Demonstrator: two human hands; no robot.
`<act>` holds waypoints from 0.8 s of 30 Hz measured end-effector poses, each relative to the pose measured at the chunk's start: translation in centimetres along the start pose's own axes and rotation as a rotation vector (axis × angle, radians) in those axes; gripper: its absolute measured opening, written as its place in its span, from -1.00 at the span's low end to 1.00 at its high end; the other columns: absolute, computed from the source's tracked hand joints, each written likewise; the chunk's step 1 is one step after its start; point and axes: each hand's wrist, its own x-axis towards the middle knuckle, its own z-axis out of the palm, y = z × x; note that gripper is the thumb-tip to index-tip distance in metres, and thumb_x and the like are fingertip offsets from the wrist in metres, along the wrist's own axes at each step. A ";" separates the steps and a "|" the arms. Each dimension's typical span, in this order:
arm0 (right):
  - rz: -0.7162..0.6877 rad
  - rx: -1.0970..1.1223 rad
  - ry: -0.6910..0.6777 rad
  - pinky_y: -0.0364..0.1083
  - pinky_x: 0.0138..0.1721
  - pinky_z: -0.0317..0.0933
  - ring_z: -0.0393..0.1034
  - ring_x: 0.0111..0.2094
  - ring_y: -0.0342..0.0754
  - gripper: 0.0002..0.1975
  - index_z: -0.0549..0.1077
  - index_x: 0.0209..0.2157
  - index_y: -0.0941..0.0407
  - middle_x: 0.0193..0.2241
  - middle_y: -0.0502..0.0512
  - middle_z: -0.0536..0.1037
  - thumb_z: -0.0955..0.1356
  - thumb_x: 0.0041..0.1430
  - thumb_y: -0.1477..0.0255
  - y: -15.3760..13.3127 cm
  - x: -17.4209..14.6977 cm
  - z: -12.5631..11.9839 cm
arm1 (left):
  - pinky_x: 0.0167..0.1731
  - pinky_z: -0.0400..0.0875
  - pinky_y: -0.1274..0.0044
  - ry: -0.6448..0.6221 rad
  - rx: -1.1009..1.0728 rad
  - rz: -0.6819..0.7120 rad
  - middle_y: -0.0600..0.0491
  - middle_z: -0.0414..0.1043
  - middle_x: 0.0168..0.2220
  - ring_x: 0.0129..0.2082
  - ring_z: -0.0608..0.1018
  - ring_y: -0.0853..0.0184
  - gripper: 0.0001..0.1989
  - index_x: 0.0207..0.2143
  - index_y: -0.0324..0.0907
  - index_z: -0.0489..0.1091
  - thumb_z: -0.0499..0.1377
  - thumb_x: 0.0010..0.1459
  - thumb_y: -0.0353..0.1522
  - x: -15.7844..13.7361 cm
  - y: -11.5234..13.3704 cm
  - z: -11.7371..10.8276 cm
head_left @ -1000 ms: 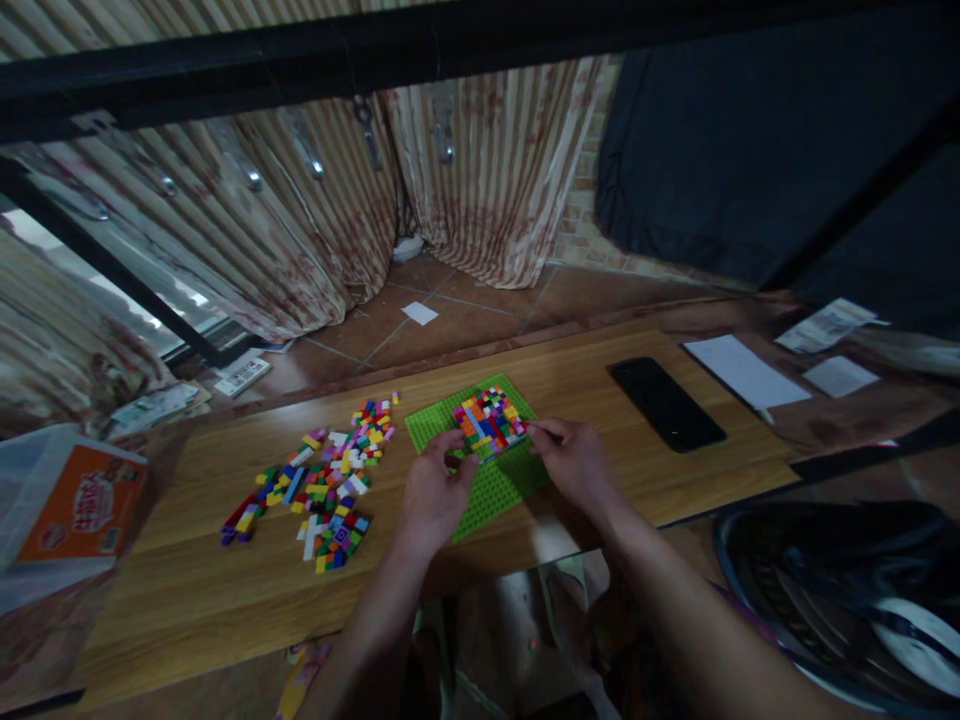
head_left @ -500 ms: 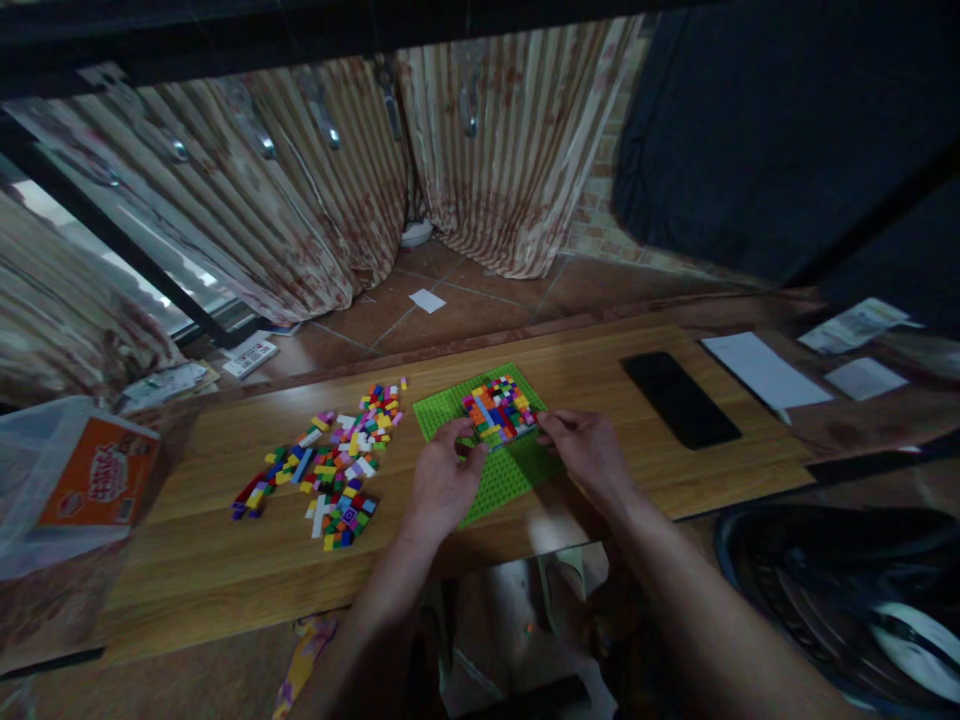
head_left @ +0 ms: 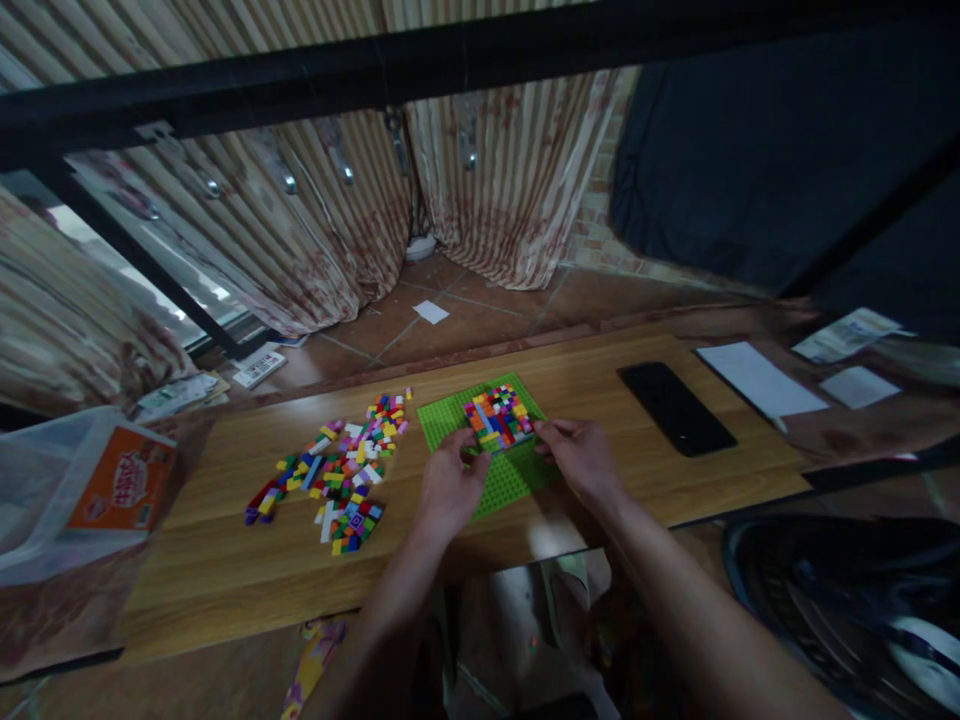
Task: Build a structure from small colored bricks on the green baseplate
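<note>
Head view gives me a multicoloured brick block (head_left: 496, 418) at the centre of the frame, on a green baseplate (head_left: 517, 484). I see the left hand (head_left: 454, 485) curled at its near left corner and the right hand (head_left: 579, 455) at its right edge; whether either grips it, I cannot tell. Loose bricks (head_left: 351, 466) lie left of centre on the table (head_left: 225, 575), a black phone (head_left: 677, 408) at right, a plastic box (head_left: 124, 480) far left.
</note>
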 end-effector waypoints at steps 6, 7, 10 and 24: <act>-0.013 -0.040 0.046 -0.12 -0.52 0.25 0.49 -0.48 0.03 -0.58 0.58 -0.38 0.21 -0.54 0.16 0.59 0.30 0.11 0.12 0.1 0.2 -0.6 | -0.36 0.43 0.54 0.015 0.007 -0.025 -0.06 0.55 -0.16 -0.37 0.57 0.36 -0.68 -0.06 -0.20 0.41 0.18 0.09 -0.41 -0.2 -0.4 -0.2; -0.031 -0.041 0.095 -0.12 -0.52 0.24 0.49 -0.48 0.03 -0.56 0.58 -0.37 0.21 -0.54 0.16 0.59 0.30 0.12 0.11 -0.2 0.2 -0.7 | -0.34 0.44 0.53 0.023 0.007 -0.028 -0.06 0.56 -0.15 -0.36 0.57 0.35 -0.68 -0.06 -0.20 0.42 0.19 0.09 -0.41 -0.2 -0.4 -0.4; -0.142 -0.037 0.228 -0.13 -0.51 0.21 0.45 -0.50 -0.01 -0.59 0.57 -0.37 0.21 -0.56 0.12 0.57 0.30 0.15 0.14 -1.6 -0.2 -0.9 | -0.33 0.44 0.50 0.049 -0.019 -0.038 -0.08 0.56 -0.14 -0.35 0.57 0.32 -0.68 -0.06 -0.21 0.43 0.18 0.10 -0.39 0.1 -0.5 -1.3; -0.646 -0.272 -0.275 -0.09 -0.25 0.29 0.48 -0.32 -0.05 -0.80 0.55 -0.28 0.13 -0.34 0.11 0.59 0.27 0.23 0.43 -3.9 -4.9 8.4 | -0.51 0.32 0.63 0.741 -0.720 -0.128 0.10 0.46 -0.48 -0.55 0.45 0.47 -0.70 -0.27 -0.26 0.48 0.30 -0.11 -0.33 0.4 -3.3 -11.2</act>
